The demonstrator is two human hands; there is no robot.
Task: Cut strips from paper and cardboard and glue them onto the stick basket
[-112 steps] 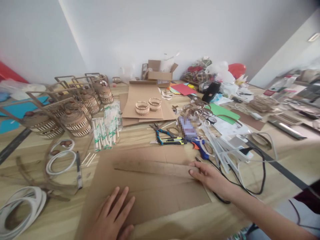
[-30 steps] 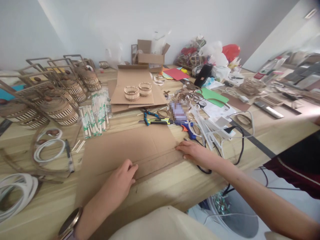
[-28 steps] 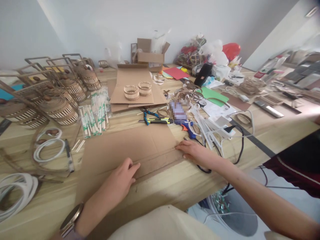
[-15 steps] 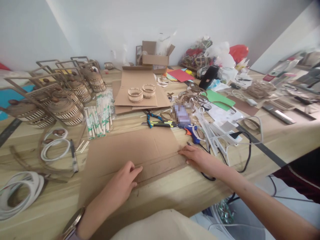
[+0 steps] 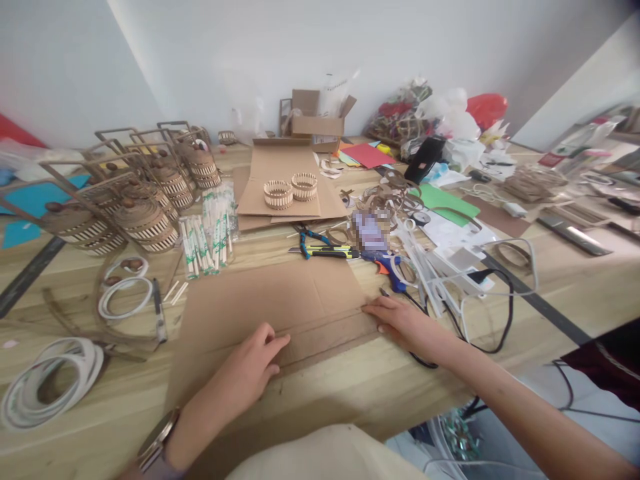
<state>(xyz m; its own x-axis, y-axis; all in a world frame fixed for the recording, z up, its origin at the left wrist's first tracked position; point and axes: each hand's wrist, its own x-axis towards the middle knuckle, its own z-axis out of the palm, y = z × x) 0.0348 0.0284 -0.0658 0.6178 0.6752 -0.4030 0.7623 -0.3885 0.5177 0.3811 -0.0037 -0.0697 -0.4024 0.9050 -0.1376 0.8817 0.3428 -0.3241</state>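
A flat brown cardboard sheet (image 5: 270, 293) with a crease along its near side lies on the table before me. My left hand (image 5: 257, 360) rests on its near part, index finger stretched out and thumb apart toward the near edge. At the right end of the creased strip, my right hand (image 5: 400, 323) has its fingers together over the cardboard edge, with the thumb close below. Just beyond the sheet are a yellow-and-black utility knife (image 5: 330, 251), blue-handled pliers (image 5: 305, 241) and a blue glue gun (image 5: 393, 270).
Lidded woven baskets (image 5: 145, 223) crowd the left, beside bundles of wrapped sticks (image 5: 207, 237). Coiled white tubing (image 5: 55, 380) and a pen (image 5: 159, 310) lie nearer. Two small woven rings (image 5: 279, 195) sit on stacked cardboard (image 5: 250, 207). Cables (image 5: 505, 333) and strips clutter the right.
The whole view has shifted slightly, so everything appears a little further right and lower at the back. Both hands keep their places on the cardboard sheet.
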